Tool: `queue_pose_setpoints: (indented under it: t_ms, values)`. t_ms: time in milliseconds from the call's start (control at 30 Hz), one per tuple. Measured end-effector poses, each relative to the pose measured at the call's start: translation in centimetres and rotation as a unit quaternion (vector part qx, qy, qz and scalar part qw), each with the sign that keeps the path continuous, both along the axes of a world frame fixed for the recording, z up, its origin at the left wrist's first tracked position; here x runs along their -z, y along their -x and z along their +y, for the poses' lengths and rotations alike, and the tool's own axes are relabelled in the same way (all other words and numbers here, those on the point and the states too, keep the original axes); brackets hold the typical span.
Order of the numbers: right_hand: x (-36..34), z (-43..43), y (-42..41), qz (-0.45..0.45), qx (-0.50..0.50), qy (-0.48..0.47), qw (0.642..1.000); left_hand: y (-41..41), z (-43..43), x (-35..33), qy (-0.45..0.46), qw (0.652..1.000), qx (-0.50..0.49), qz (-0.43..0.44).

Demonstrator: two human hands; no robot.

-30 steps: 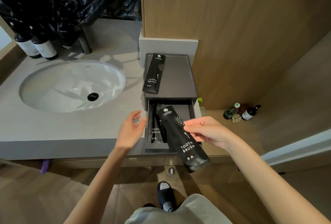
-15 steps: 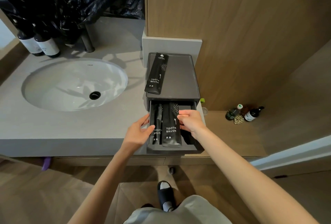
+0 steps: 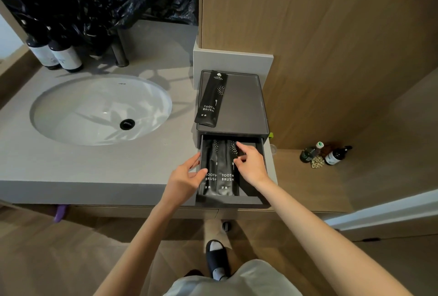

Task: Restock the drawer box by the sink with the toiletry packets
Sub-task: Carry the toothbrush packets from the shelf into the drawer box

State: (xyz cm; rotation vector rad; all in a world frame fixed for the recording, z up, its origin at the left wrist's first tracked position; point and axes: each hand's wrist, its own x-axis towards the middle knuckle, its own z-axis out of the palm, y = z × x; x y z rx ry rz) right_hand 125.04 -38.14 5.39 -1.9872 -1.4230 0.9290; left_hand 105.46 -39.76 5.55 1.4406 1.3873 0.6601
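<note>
1. Here, nearest: left hand loosely open, fingers straight along the outside of the drawer's left wall, thumb over the left packet.
2. Right hand inside the drawer, index finger stretched rearward, other fingers curled down on the right packet. Whether they pinch it cannot be told.
3. Drawer stands pulled out of the box, over the table's front edge. Both packets lie flat, side by side and touching, in its left part, each marked "TOOTH BRUSH".
4. Third packet lies on the box top, left side, slightly tilted.
5. Sink left of the box; two bottles stand behind it.
</note>
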Motion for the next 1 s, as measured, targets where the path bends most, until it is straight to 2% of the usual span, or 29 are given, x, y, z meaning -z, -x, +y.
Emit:
queue_pose_setpoints:
  t_ms: [133,367,633,833,933,1000]
  values:
    - [0.7,0.0,-0.4,-0.038,-0.099,0.023,0.994,0.0,-0.1,0.2,-0.002,1.0,0.002,-0.012]
    - [-0.1,0.2,-0.5,-0.029,-0.151,0.035,0.988,-0.1,0.0,0.3,-0.002,1.0,0.0,-0.019]
    - [0.1,0.3,0.1,-0.01,-0.162,0.03,0.986,-0.1,0.0,0.3,-0.018,1.0,0.004,-0.011]
    - [-0.4,0.1,0.2,-0.036,-0.181,0.025,0.983,0.2,0.2,0.6,-0.023,1.0,0.019,0.007]
    - [-1.5,-0.4,0.0,-0.053,-0.193,0.004,0.98,0.3,1.0,-0.4,-0.017,0.999,-0.025,0.028]
    - [-2.8,-0.9,-0.4,-0.048,-0.18,-0.048,0.981,0.2,2.4,-1.8,-0.026,0.996,-0.069,0.04]
